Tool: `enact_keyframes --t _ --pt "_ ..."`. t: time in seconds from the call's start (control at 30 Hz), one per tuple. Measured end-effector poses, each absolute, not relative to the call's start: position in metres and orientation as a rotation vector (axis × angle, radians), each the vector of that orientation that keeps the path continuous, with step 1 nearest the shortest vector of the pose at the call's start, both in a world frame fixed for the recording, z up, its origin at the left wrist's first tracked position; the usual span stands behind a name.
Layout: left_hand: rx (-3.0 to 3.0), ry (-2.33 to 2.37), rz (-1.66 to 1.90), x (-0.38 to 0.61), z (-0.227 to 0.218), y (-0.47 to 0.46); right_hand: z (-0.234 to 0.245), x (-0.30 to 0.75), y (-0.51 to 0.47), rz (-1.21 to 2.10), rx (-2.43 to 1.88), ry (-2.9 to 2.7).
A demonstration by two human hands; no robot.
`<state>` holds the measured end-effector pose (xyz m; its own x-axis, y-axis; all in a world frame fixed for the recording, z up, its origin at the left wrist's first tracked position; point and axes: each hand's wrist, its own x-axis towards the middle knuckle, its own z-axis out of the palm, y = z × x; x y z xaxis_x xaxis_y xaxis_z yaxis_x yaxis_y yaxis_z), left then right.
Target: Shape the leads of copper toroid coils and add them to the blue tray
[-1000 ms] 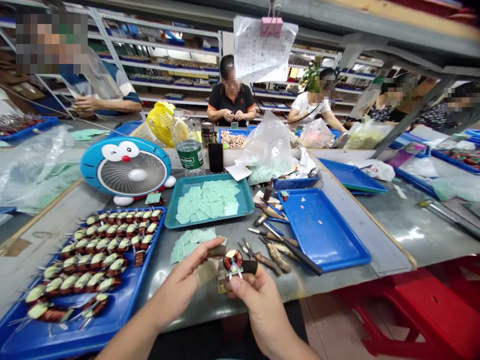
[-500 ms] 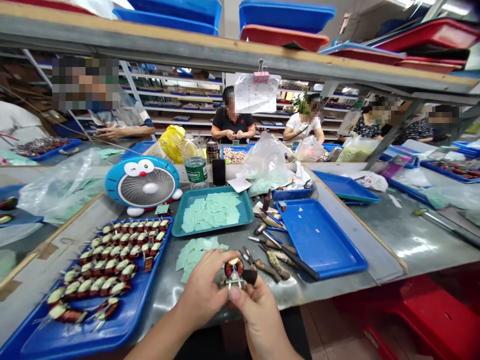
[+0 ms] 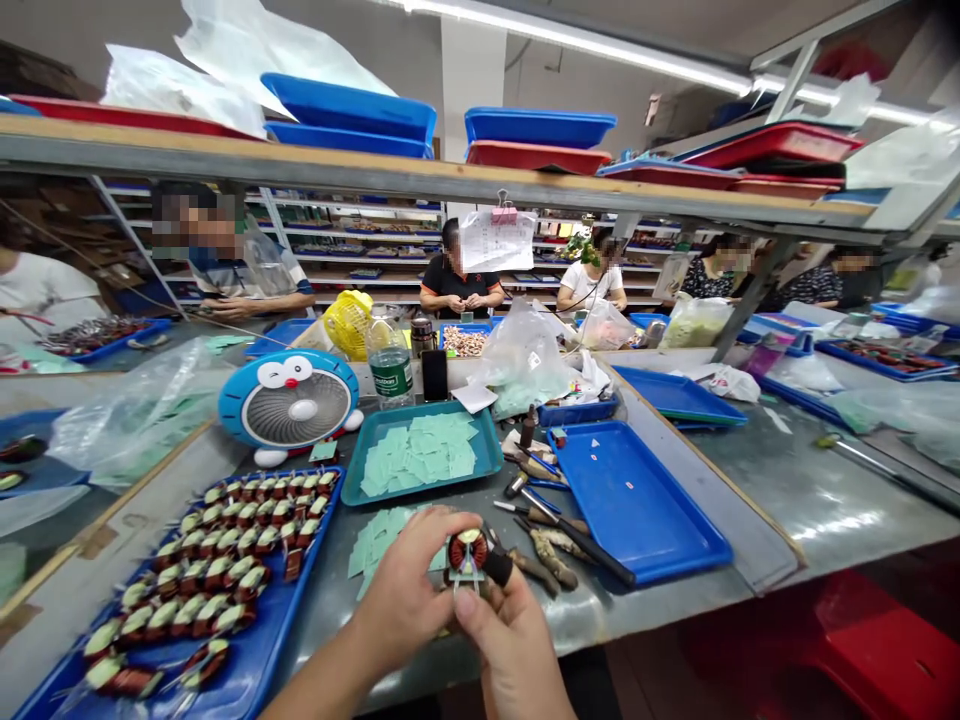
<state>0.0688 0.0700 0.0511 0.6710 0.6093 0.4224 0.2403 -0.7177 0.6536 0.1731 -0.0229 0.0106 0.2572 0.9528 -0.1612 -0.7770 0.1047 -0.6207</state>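
Beyond the left hand (image 3: 409, 578), the green label (image 3: 392, 380) on a clear plastic bottle (image 3: 385, 337) carries pale lettering, of which "estbon" can be read. Much farther off, beyond the right hand (image 3: 510, 640), a white hanging sheet (image 3: 496, 242) bears print too small and blurred to be deciphered.

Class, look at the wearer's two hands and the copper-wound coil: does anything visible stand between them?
Nothing visible does: the left hand and right hand hold the coil between them. A dark finger cover sits beside it; whether it touches is unclear.
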Motion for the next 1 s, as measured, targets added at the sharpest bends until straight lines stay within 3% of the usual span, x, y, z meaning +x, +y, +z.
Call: enact_keyframes --t 0.67,1.0 --pt "2.315 0.531 0.879 0.078 0.063 0.074 0.006 0.173 -0.018 1.278 -0.689 -0.326" --pt "2.267 0.706 0.744 0.054 0.063 0.070 0.029 0.181 -0.025 1.234 -0.704 -0.366"
